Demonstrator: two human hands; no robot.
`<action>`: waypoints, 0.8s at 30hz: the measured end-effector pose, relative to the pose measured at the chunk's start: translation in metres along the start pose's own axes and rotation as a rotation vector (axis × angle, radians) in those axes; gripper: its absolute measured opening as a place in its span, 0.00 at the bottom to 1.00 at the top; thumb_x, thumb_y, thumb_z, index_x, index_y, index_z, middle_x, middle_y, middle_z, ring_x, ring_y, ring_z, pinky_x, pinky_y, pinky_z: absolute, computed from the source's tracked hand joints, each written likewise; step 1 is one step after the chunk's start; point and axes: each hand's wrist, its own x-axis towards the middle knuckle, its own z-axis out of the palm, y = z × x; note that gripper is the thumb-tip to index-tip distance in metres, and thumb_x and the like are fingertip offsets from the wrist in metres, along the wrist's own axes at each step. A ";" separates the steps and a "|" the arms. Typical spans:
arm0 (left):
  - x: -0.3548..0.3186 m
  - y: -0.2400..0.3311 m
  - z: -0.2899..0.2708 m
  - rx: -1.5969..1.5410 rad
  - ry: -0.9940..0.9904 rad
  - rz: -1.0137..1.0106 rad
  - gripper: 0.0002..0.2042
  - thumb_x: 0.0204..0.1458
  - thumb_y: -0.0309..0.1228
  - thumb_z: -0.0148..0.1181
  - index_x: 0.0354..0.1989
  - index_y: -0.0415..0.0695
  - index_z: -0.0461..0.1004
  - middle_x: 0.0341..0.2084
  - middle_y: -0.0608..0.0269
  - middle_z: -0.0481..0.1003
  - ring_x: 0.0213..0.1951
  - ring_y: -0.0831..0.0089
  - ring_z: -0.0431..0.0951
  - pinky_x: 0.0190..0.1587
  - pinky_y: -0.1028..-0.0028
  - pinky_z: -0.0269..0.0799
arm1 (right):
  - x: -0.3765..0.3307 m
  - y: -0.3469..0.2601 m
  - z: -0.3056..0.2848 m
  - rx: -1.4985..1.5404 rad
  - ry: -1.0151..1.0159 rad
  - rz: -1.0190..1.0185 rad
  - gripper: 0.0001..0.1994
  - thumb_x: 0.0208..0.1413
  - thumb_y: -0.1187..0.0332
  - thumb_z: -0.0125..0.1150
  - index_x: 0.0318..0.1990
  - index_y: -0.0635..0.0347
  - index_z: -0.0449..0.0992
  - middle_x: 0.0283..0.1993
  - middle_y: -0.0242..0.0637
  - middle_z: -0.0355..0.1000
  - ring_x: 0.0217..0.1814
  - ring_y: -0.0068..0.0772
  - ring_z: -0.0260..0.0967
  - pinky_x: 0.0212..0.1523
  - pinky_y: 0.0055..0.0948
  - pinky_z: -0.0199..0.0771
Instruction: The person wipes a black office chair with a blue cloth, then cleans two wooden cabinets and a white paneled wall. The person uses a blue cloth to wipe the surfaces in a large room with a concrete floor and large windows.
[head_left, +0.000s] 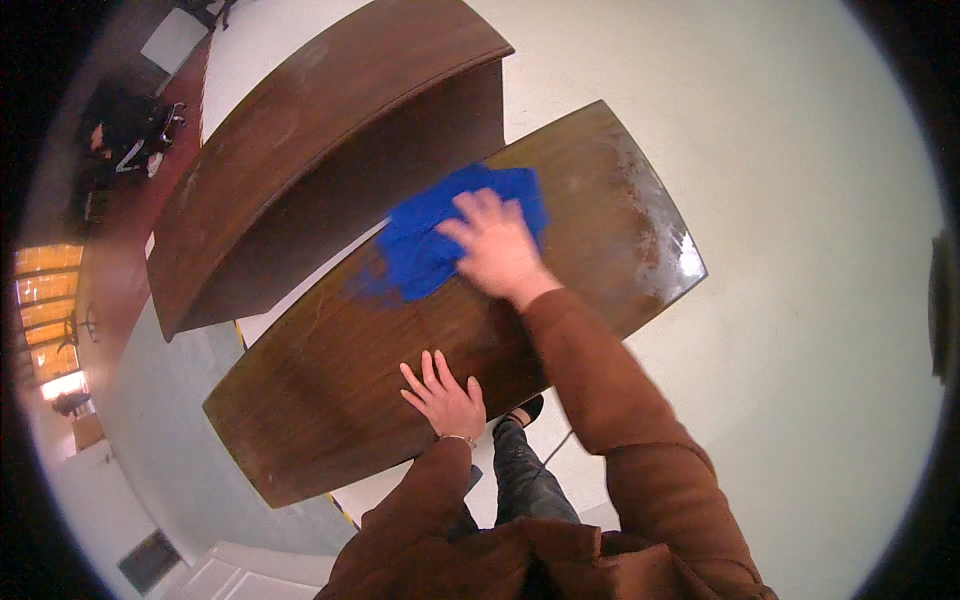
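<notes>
Two flat, unclenched hands: right hand (pixel 497 250) pressing crumpled blue cloth (pixel 440 232), left hand (pixel 443 397) on glossy wooden tabletop (pixel 330 385).

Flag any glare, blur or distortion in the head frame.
Head view: glare on the far right end of the wooden tabletop; motion blur on the right hand and blue cloth; left hand sharp, flat on the wood; fisheye bends the table edges, black vignette at the rim.

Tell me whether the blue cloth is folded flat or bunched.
Bunched: the blue cloth lies crumpled with uneven edges under the right hand on the wooden tabletop.
</notes>
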 end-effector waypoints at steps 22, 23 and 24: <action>0.006 0.003 0.014 0.098 0.149 0.070 0.36 0.55 0.37 0.54 0.70 0.42 0.48 0.70 0.55 0.46 0.73 0.42 0.36 0.65 0.33 0.40 | -0.163 0.015 -0.056 0.022 -0.308 0.414 0.36 0.43 0.56 0.69 0.65 0.36 0.65 0.72 0.46 0.52 0.58 0.54 0.67 0.61 0.72 0.53; 0.006 0.002 0.014 0.111 0.155 0.074 0.35 0.55 0.37 0.54 0.70 0.42 0.48 0.70 0.55 0.46 0.73 0.42 0.36 0.65 0.33 0.40 | -0.158 0.038 -0.059 -0.035 -0.229 0.518 0.35 0.45 0.56 0.68 0.64 0.37 0.65 0.71 0.46 0.52 0.60 0.55 0.65 0.62 0.72 0.52; 0.006 0.003 0.015 0.121 0.142 0.066 0.35 0.55 0.37 0.54 0.70 0.42 0.48 0.70 0.55 0.46 0.72 0.42 0.36 0.65 0.33 0.40 | -0.152 0.062 -0.063 -0.108 -0.164 0.624 0.34 0.47 0.56 0.67 0.64 0.37 0.65 0.71 0.46 0.52 0.62 0.57 0.63 0.62 0.72 0.52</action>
